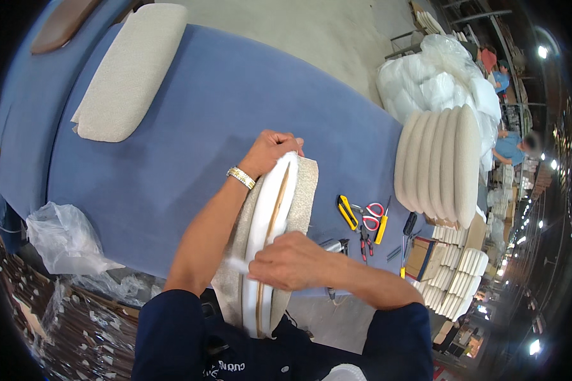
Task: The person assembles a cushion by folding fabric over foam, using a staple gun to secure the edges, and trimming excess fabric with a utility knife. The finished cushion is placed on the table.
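Observation:
A long, narrow cushion piece stands on edge against my front, its white padding (254, 279) wrapped around a thin wooden board (276, 213). Loose beige fabric (306, 187) flanks it on both sides. At the far end, my left hand (274, 151) is closed on the padding and cover, fingertips partly hidden. Lower down, my right hand (286, 261) is closed over the near part, with a blurred white tuft of padding sticking out at its left side. The fingers' exact hold there is partly hidden.
A yellow utility knife (347, 213), red-handled scissors (371, 217) and pliers (366, 244) lie right on the blue table (171, 171). A beige cushion (133, 73) rests far left, stacked cushions (437, 166) stand right, and a plastic bag (67, 238) lies left.

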`<state>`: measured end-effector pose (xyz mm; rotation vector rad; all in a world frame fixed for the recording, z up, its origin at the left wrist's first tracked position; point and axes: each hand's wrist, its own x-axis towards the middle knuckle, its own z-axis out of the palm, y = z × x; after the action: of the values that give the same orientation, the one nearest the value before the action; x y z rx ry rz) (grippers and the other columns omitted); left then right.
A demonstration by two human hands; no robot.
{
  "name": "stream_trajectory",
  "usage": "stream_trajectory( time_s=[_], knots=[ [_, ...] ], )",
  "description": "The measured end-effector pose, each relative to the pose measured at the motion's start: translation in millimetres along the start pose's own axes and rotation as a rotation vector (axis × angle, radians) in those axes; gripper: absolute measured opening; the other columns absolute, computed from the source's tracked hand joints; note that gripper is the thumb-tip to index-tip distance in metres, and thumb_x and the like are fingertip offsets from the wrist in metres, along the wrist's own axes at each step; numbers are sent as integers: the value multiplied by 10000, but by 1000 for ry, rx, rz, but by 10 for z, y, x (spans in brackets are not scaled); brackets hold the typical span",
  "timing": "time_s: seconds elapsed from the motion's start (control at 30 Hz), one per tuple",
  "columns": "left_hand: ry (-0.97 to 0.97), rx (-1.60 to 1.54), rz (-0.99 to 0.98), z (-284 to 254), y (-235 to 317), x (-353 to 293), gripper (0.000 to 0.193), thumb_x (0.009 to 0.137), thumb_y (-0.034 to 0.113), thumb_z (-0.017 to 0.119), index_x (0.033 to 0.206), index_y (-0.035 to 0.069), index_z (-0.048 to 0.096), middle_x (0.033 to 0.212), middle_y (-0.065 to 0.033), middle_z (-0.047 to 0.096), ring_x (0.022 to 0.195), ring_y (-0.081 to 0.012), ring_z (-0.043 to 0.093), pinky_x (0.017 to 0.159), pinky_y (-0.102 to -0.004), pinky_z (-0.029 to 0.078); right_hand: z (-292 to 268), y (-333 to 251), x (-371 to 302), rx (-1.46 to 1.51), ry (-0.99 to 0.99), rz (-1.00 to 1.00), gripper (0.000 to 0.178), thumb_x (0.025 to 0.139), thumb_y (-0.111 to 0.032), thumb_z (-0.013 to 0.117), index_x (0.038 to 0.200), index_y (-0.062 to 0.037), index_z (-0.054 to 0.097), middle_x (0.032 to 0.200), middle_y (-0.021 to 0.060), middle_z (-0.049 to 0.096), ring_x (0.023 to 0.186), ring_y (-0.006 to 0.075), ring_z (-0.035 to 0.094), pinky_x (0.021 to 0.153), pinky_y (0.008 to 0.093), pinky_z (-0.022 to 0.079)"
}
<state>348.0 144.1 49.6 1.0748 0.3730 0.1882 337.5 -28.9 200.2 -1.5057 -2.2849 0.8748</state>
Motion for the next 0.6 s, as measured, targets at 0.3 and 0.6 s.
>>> stream_trajectory(
  time_s=[0.3,0.6],
  knots=[
    [8,113,-17,-79,17,-34,356,981,347,708,794,49,765,688,29,657,631,-46,573,607,-249,467,-343,55,-416,556,640,519,144,1003,-111,644,896,-25,601,724,61,639,616,129,625,585,315,501],
    [18,108,-115,-38,151,-107,357,976,382,706,893,44,787,781,-23,711,696,-90,609,666,-274,499,-286,111,-434,99,395,676,229,972,-229,686,1108,-52,633,824,123,660,711,300,680,663,430,535]
  ],
)
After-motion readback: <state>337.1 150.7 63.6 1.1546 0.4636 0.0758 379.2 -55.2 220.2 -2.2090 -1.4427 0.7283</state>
